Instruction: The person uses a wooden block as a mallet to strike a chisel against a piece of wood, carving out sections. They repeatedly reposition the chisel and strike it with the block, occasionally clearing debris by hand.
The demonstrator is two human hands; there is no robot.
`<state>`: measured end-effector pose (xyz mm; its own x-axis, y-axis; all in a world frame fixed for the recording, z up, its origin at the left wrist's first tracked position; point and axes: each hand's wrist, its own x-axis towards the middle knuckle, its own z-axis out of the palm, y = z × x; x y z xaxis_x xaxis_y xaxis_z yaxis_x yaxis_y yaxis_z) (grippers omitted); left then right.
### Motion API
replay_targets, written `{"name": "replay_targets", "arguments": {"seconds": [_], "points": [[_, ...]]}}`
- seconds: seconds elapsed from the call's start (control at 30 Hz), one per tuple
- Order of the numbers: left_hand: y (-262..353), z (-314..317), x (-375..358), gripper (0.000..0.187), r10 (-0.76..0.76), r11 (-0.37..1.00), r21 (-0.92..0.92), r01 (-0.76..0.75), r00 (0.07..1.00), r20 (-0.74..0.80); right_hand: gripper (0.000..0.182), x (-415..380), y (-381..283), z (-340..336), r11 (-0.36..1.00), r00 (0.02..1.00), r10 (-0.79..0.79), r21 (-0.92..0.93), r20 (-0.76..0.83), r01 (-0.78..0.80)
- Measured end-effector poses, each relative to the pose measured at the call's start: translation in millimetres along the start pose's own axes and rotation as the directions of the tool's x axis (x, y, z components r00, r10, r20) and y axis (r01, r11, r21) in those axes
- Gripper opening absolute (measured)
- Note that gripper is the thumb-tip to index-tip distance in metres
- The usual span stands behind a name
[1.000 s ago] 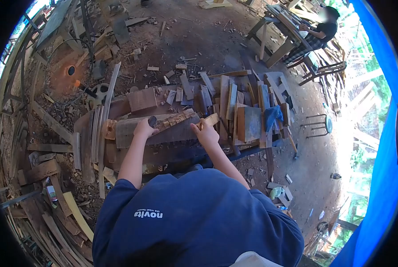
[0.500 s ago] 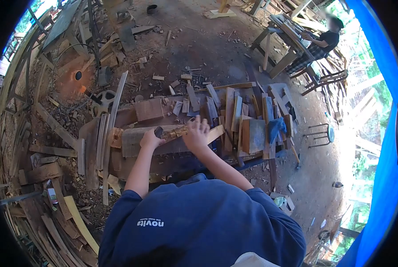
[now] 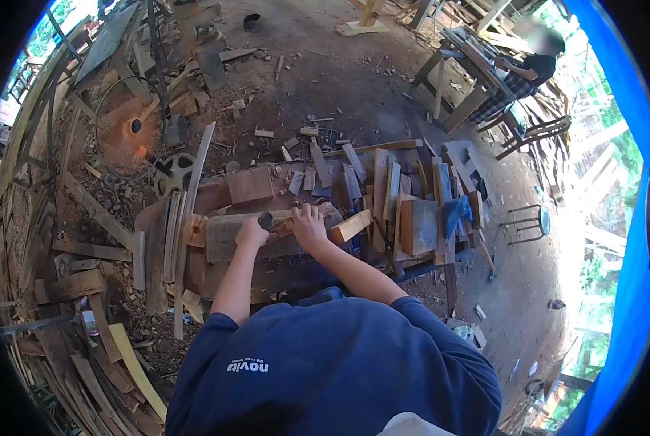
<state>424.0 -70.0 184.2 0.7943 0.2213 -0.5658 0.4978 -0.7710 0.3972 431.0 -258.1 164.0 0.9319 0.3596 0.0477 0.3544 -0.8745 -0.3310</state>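
Observation:
My left hand is closed around the dark near end of a brown piece of wood. Fingers of my right hand curl over the same piece farther along, its far part showing beyond the knuckles. Both hands work over a thick grey board lying across the low bench. Just right of my right hand, a pale wood block lies at a slant.
Many cut wood pieces lie to the right, with a blue cloth and a large block among them. Long slats stand left. A fan is at the back left. A person sits at a table, near a stool.
My right hand, spread above the wood before, has come down and its fingers now curl over it. The piece in my hands has turned and shows a darker, redder face.

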Motion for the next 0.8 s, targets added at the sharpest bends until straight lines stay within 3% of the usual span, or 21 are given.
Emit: {"name": "replay_targets", "arguments": {"seconds": [0.13, 0.4, 0.53, 0.8], "points": [[2.2, -3.5, -0.8, 0.064, 0.04, 0.999, -0.008, -0.04, 0.999, 0.007, 0.043, 8.8, 7.0, 8.7, 0.999, 1.0, 0.013, 0.037, 0.017, -0.014], [-5.7, 5.6, 11.2, 0.065, 0.032, 0.999, 0.035, -0.033, 0.999, 0.034, 0.037, 12.5, 9.3, 1.5, 0.991, 0.94, 0.086, 0.07, 0.33, -0.115], [0.0, 2.9, 5.6, 0.065, 0.047, 0.999, 0.015, -0.047, 0.999, 0.013, 0.035, 13.9, 3.4, 0.8, 0.993, 0.935, 0.114, -0.005, 0.336, -0.119], [-0.9, 4.1, 5.4, 0.069, 0.033, 0.999, 0.007, -0.033, 0.999, -0.007, 0.028, 17.2, 12.5, -1.9, 0.996, 0.928, -0.003, 0.089, 0.374, -0.032]]}}
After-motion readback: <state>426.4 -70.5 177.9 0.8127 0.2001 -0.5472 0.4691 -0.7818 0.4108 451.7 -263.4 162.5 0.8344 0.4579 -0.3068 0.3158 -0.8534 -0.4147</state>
